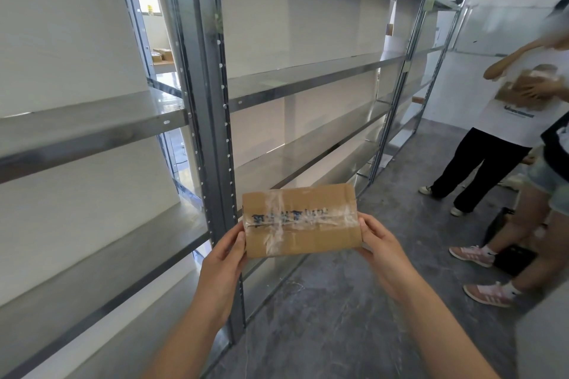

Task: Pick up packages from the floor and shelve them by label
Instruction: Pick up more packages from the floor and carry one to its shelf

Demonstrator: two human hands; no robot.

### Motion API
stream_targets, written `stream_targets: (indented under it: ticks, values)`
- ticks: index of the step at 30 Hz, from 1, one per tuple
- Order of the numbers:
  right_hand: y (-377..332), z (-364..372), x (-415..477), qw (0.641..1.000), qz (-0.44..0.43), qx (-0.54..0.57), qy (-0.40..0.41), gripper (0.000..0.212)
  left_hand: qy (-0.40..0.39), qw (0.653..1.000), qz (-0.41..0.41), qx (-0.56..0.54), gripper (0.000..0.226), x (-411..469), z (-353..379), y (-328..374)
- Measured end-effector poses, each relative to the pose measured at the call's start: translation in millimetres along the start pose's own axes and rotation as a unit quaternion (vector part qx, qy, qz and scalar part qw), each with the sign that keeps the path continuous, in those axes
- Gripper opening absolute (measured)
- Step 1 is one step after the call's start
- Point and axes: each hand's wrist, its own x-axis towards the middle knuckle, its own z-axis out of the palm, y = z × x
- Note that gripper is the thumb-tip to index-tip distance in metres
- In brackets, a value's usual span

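A flat brown cardboard package (pixel 308 234), wrapped with clear tape and marked with blurred blue print, is held up in front of me at about waist height. My left hand (pixel 226 258) grips its left edge and my right hand (pixel 381 246) grips its right edge. The package hangs in the air in front of the grey metal shelving (pixel 215 120), near one of its upright posts. The shelf boards I can see carry nothing.
Metal shelf racks run along the left wall to the far corner. Two other people stand on the right, one in a white shirt holding a brown package (pixel 523 91), one in pink shoes (pixel 488 294). A dark bag (pixel 508 252) sits on the grey floor.
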Motion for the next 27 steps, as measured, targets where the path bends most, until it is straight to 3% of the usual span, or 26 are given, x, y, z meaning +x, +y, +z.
stream_targets:
  ticks: [4,14,18,22,27]
  values:
    - [1,2,0,1.000,0.004,-0.010,0.006,0.030,-0.004,1.000,0.014,0.021,0.027,4,-3,1]
    - [-2,11,2,0.999,-0.028,0.015,0.014,0.030,-0.030,0.994,-0.073,-0.072,0.048,9,-12,-26]
    - [2,11,5,0.998,-0.052,-0.023,0.031,0.028,-0.026,0.989,-0.106,-0.101,0.033,13,-11,-41]
    - [-3,15,3,0.998,-0.055,-0.018,0.012,0.023,-0.018,0.981,-0.141,-0.134,0.035,14,-14,-59]
    - [-5,18,1,0.998,-0.035,-0.006,0.061,0.064,-0.019,0.970,-0.159,-0.181,0.037,15,-7,-71]
